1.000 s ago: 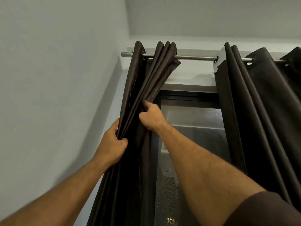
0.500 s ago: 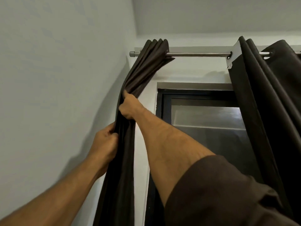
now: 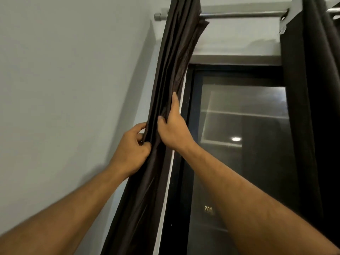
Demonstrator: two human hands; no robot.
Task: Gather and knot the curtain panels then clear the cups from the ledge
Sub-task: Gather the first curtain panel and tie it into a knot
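The left curtain panel (image 3: 176,57), dark brown, hangs bunched into narrow folds from the metal rod (image 3: 239,14) beside the wall corner. My left hand (image 3: 131,151) grips the folds from the left side, thumb and fingers curled round the fabric. My right hand (image 3: 173,129) holds the same bundle from the right, thumb in a fold and fingers stretched up along the cloth. The right curtain panel (image 3: 312,107) hangs at the right edge. No cups or ledge are in view.
A pale wall (image 3: 64,89) fills the left. Behind the curtains stands a dark-framed window (image 3: 239,135) with reflections in the glass. The rod's end cap (image 3: 157,16) is close to the corner.
The view has dropped lower and closer. My right hand has slid down the bundle to sit just above my left hand. The folds are gathered tighter than a second ago.
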